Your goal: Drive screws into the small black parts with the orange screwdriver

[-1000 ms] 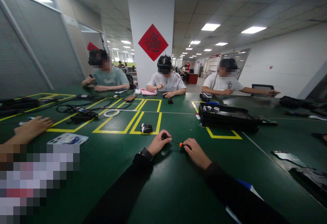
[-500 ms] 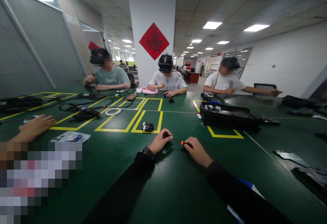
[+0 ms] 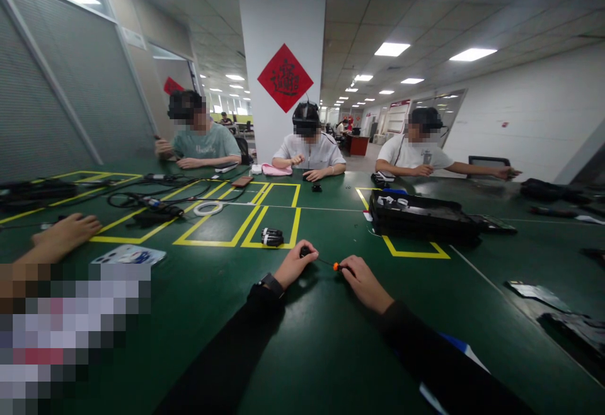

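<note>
My right hand [image 3: 363, 279] is closed round the handle of a screwdriver [image 3: 336, 267], which has an orange collar and a thin dark shaft pointing left. The shaft reaches toward a small dark round part [image 3: 306, 251] pinched in the fingers of my left hand [image 3: 293, 265]. Whether the tip sits in that part is too small to tell. Both hands are low over the green table [image 3: 326, 345]. Just beyond my left hand lies a pair of black cylinders with white bands [image 3: 272, 236], side by side.
A black tray [image 3: 420, 213] holding small white pieces stands at the right. Cables [image 3: 151, 204] and a white cable coil [image 3: 208, 208] lie at the left. Near a co-worker's hand [image 3: 70, 232] is a phone-like case [image 3: 127, 255]. Several people sit across the table.
My hands and the screwdriver stay almost in place; the view has shifted very slightly. The co-worker at the far left has moved the raised hand a little to the left.
</note>
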The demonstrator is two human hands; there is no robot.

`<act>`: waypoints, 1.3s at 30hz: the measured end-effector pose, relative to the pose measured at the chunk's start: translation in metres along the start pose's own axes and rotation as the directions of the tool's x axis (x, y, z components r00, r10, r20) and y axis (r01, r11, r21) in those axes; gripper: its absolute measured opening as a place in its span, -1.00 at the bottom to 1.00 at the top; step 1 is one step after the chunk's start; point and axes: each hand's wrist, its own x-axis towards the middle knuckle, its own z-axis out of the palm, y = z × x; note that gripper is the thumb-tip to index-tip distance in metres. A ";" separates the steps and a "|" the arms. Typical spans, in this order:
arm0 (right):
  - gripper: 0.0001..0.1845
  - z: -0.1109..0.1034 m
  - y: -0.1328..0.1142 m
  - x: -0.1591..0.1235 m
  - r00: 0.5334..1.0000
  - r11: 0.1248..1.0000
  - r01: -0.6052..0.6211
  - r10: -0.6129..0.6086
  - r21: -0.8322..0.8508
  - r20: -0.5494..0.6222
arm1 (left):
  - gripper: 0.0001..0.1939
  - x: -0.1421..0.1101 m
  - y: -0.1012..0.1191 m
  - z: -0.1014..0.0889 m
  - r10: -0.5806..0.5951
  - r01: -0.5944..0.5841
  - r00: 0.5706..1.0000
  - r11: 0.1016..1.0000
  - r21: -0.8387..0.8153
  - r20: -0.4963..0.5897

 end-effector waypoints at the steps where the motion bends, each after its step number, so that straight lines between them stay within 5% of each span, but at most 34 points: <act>1: -0.82 0.000 0.000 0.000 1.000 1.000 0.003 -0.003 0.004 -0.005 | -0.83 0.000 0.000 0.000 -0.003 0.003 1.000 1.000 -0.005 -0.001; 39: -0.77 -0.003 -0.002 0.001 0.996 0.988 -0.084 0.086 0.129 -0.005 | -0.81 0.001 -0.002 -0.001 0.035 -0.035 0.998 0.999 -0.001 0.047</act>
